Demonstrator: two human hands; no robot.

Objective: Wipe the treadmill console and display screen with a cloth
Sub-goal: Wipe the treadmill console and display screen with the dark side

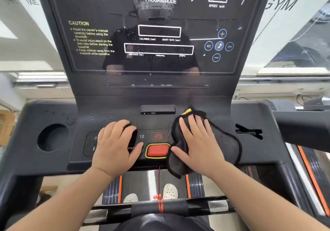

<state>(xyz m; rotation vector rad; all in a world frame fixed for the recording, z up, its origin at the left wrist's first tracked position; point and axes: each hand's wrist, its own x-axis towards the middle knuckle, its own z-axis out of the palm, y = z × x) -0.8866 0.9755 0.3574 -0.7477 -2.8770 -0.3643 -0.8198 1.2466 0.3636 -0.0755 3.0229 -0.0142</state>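
The black treadmill console point(110, 109) fills the view, with its glossy display screen point(157, 34) rising behind it. Small droplets speckle the console just above my left hand and the lower middle of the screen. My right hand point(198, 141) presses flat, fingers spread, on a black cloth point(226, 145) with a yellow tag, right of the red stop button point(158, 150). The cloth's lower edge hangs over the console's front rim. My left hand point(114, 145) lies flat, fingers apart, on the button panel left of the red button, covering some keys.
A round cup holder point(52, 138) is sunk into the console's left wing and an angular slot point(248, 132) into the right. A red safety cord point(159, 186) hangs from below the stop button to the front handlebar point(178, 207). A small port box point(158, 109) sits above the buttons.
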